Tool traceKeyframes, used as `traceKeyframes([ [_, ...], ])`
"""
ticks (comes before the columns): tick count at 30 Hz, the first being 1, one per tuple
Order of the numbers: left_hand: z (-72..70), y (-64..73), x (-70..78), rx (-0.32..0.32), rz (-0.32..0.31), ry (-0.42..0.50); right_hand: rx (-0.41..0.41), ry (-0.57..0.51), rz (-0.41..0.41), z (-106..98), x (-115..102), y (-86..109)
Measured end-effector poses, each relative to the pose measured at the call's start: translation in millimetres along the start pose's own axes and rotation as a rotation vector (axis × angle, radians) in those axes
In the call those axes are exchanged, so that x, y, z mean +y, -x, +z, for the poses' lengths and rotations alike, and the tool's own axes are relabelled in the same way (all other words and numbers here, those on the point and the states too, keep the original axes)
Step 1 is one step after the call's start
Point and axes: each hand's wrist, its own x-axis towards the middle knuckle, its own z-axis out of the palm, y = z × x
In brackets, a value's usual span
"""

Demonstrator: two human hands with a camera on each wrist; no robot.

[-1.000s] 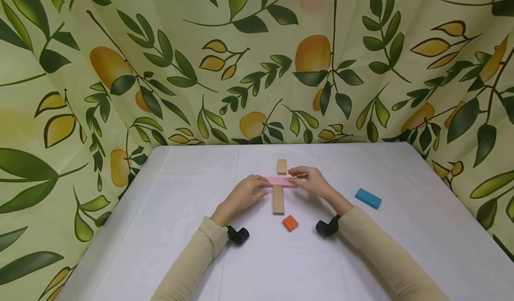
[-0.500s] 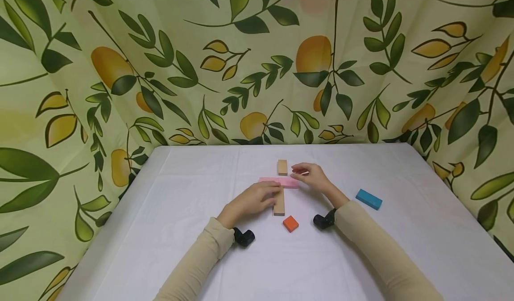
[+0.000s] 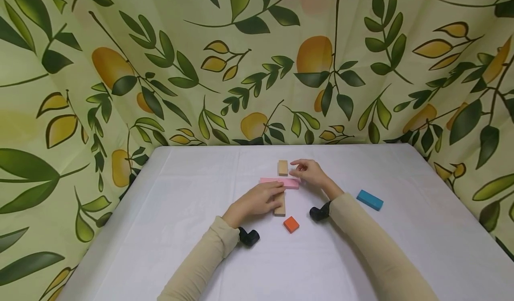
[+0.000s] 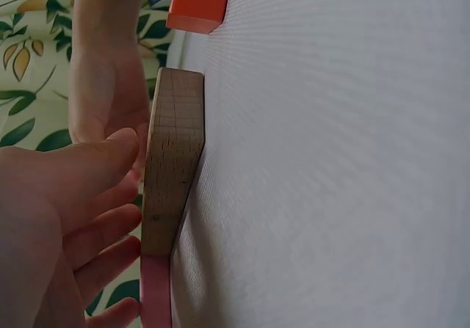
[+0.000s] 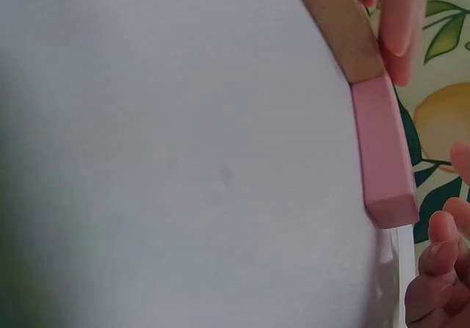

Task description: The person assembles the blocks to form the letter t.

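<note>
My left hand (image 3: 257, 199) lies over the long wooden block (image 3: 279, 209), its fingers fairly straight and reaching the pink blocks (image 3: 292, 183). In the left wrist view, the fingertips are at the top edge of the long wooden block (image 4: 176, 144); I cannot tell how firmly they touch. The pink pieces lie crosswise at its far end. My right hand (image 3: 311, 173), loosely bent and holding nothing, hovers beside the short wooden block (image 3: 283, 168) behind the pink row. In the right wrist view, its fingers (image 5: 440, 258) are apart from the pink block's end (image 5: 385, 159).
An orange square block (image 3: 291, 224) lies in front of the long wooden block. To the right of the right forearm is a blue block (image 3: 370, 200). All rest on a white-covered table (image 3: 180, 167), with a patterned curtain (image 3: 257, 68) behind it.
My left hand has moved right, from the left end of the pink row onto the long wooden block. My right hand has left the pink row's right end and risen towards the short wooden block.
</note>
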Motion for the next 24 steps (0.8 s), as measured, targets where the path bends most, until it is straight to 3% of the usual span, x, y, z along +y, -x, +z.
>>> traceKeyframes([
  [7,2.1,-0.2,-0.9,-0.006,0.009,-0.046,-0.081,-0.027,0.046,-1.5,-0.3,-12.7],
  [24,-0.2,-1.4,-0.3,-0.032,0.003,0.008,-0.177,0.025,0.127,2.3,-0.7,-26.6],
])
